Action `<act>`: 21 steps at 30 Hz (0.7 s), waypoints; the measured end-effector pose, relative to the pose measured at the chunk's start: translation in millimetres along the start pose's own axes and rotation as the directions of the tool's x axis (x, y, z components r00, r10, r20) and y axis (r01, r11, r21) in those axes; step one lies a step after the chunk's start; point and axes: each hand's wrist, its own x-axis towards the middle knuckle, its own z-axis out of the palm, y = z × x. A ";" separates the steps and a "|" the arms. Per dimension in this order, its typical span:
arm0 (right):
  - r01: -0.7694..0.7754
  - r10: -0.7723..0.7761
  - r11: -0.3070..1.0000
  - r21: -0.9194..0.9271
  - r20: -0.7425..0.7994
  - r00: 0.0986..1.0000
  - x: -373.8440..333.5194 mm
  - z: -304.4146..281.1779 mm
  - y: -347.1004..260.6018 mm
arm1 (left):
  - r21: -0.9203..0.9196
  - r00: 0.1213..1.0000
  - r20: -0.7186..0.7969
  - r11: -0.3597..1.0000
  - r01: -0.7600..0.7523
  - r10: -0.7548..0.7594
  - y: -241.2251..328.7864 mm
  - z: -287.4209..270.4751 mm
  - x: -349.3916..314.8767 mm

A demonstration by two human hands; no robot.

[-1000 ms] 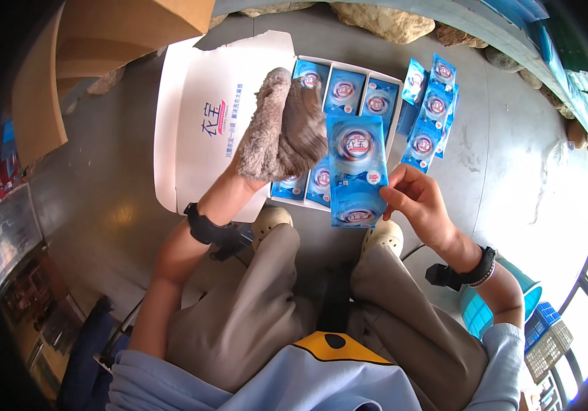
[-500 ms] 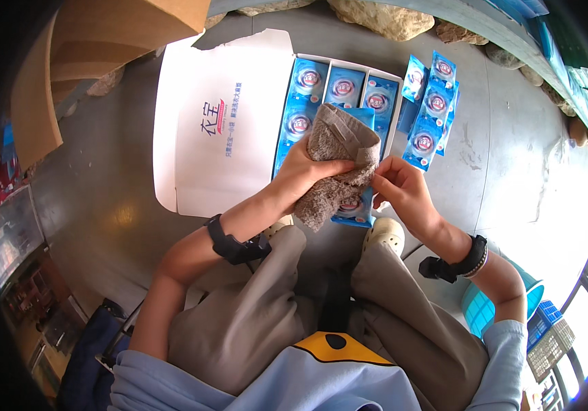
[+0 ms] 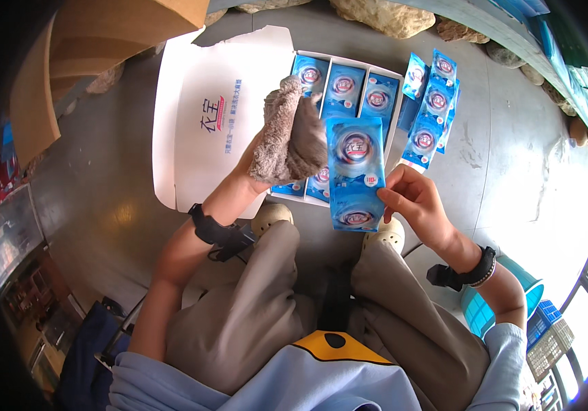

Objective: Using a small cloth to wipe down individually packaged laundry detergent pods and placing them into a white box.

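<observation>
A fuzzy grey-brown cloth (image 3: 274, 147) is bunched over my left hand (image 3: 247, 171), which grips it; the cloth hides most of the fingers. My right hand (image 3: 414, 205) pinches the right edge of a short strip of blue packets (image 3: 357, 171) between thumb and fingers. That strip hangs in front of an open white cardboard box (image 3: 399, 106), just right of the cloth. Inside the box, rows of similar blue packets (image 3: 344, 85) lie between white dividers. Cloth and strip cover part of these rows.
The box's white lid (image 3: 188, 130) lies folded open to the left. More blue packet strips (image 3: 434, 103) rest on the grey floor (image 3: 492, 137) to the right. A brown carton (image 3: 116, 41) stands far left, stones (image 3: 383, 17) line the back, and a turquoise bucket (image 3: 479, 308) stands near right.
My left hand has moved the cloth left and up, off the strip of packets. The strip, held by my right hand, now shows its full front.
</observation>
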 end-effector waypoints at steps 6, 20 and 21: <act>-0.041 0.041 0.998 -0.049 0.012 0.999 6.5 0.6 1.4 | 0.456 0.999 0.016 0.888 -0.053 0.052 1.1 24.5 6.1; -0.098 0.098 0.995 -0.017 -0.003 0.995 14.6 11.8 4.3 | 0.555 0.991 -0.130 0.828 0.078 -0.006 -9.9 40.0 4.8; -0.094 0.093 0.995 -0.031 -0.015 0.996 14.5 12.5 0.4 | 0.555 0.991 -0.130 0.828 0.077 -0.005 -9.7 40.4 4.7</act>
